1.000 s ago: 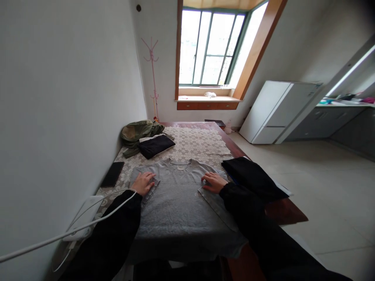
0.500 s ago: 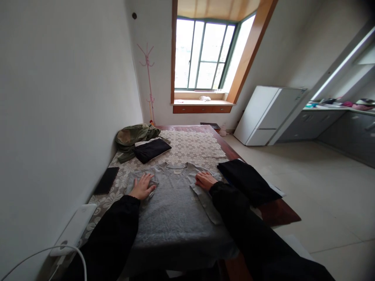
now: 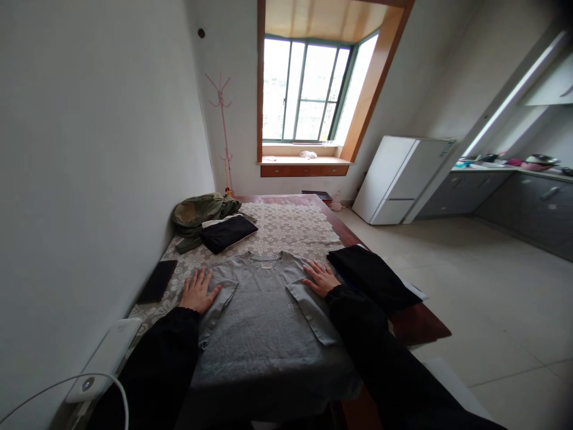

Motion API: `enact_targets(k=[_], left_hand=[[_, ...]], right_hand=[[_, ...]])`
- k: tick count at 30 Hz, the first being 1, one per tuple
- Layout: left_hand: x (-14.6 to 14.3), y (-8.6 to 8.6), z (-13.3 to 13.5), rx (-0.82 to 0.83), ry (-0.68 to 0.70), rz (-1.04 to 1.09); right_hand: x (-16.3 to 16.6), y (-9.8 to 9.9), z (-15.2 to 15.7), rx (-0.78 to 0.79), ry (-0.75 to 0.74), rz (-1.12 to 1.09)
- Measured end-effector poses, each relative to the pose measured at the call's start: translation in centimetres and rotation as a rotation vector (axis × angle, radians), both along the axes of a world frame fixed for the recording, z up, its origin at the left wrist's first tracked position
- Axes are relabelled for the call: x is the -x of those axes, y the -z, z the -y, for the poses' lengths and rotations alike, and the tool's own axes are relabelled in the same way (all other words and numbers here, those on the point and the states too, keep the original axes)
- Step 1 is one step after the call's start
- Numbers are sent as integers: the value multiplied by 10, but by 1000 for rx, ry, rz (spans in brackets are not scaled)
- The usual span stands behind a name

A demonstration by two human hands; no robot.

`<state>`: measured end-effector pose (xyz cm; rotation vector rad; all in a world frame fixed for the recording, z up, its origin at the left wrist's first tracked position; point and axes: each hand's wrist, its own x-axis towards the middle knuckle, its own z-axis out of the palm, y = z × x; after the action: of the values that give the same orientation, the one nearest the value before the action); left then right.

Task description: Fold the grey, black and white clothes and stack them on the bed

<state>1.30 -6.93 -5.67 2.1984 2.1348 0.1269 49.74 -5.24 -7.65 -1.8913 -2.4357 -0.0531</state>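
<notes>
Against the wall at far left: white power strip with its cable, then a flat black phone on the lace-patterned tablecloth. Left hand open, fingers spread, palm flat on the folded-in left sleeve of the grey cotton T-shirt, spread front-up across the table's near end. Right hand likewise open and flat, pressing the folded-in right sleeve. Just beside it, a folded black garment near the table edge. Possible slips: uneven pressure creasing or skewing a sleeve fold; hem overhanging the near edge, weight likely to drag the shirt.
</notes>
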Motion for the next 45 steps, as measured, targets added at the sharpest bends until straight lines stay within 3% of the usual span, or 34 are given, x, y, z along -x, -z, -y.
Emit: enact_targets(k=[6,9,14,18,22,29,33,37,39,42,45], left_hand=[[7,0,14,-43,-26,25],[-4,-10,29,-68,-10,59],[-6,-15,93,-105,217,239],[15,3,156,-127,184,329],[27,8,184,-194,100,377],[-1,-19,171,-238,15,527],[-7,-21,176,-122,110,549],[8,-27,173,-69,148,484],[14,-35,158,-77,129,464],[14,-45,114,-114,78,451],[9,-45,61,-118,18,353]], right_hand=[[-6,1,22,-43,43,-58],[6,-13,40,-76,6,-108],[24,-33,105,-157,-141,-292],[24,-14,170,-142,-44,-394],[17,8,201,-199,-50,-506],[35,-3,191,-257,13,-679],[43,-9,193,-74,-67,-635],[21,-20,183,64,-121,-620],[6,-31,160,35,-85,-624],[-9,-45,105,-28,4,-528],[-12,-45,48,-39,244,-388]])
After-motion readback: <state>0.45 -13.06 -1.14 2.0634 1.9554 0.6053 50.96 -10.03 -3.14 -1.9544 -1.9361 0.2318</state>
